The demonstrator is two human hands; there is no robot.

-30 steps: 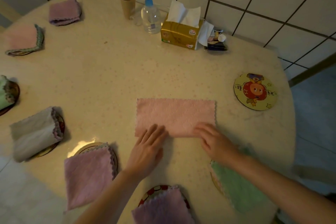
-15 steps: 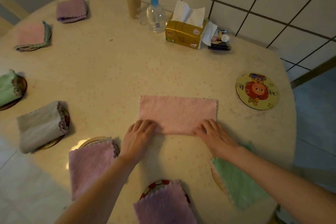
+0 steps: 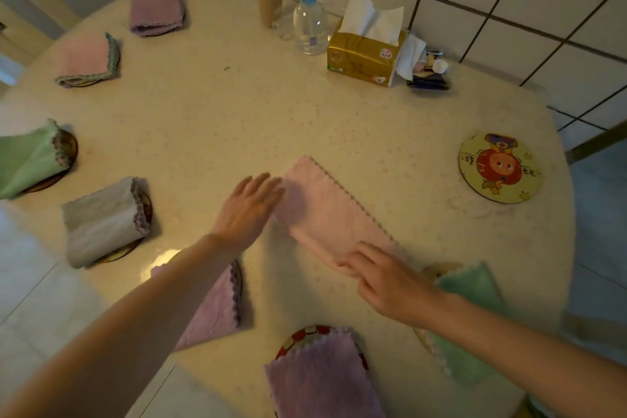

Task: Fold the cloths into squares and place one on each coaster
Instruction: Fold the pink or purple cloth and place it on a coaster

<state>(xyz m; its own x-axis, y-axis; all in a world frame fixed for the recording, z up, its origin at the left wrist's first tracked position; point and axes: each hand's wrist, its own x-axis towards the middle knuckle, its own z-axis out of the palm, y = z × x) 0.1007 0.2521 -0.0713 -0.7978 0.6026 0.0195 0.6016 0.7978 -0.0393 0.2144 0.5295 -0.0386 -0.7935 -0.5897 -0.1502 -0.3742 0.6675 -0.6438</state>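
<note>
Seven coasters round the left and near edges of the bench (image 3: 237, 112) already topped with folded cloths; one cartoon coaster (image 3: 499, 168) bare at the right edge, evidently kept for the last piece. Pink cloth (image 3: 339, 214) folded into a long strip, lying aslant in the middle of the bench toward the near edge, scalloped hem along its right side. Left grip (image 3: 249, 205) open, fingers straight, at the strip's far end, touching it or just over it, hard to say which; likely placed there to lift that end and bring it across. Right grip (image 3: 383, 276) also open, fingers flat on the near end, pressing rather than pinching, probably to anchor the strip for a square meeting of the halves. Judged one fold short of a square, then a short carry rightward to the bare coaster. Tissue box (image 3: 364, 56) and pump bottle (image 3: 310, 27) at the far edge by the tiled wall, well apart from the work.
</note>
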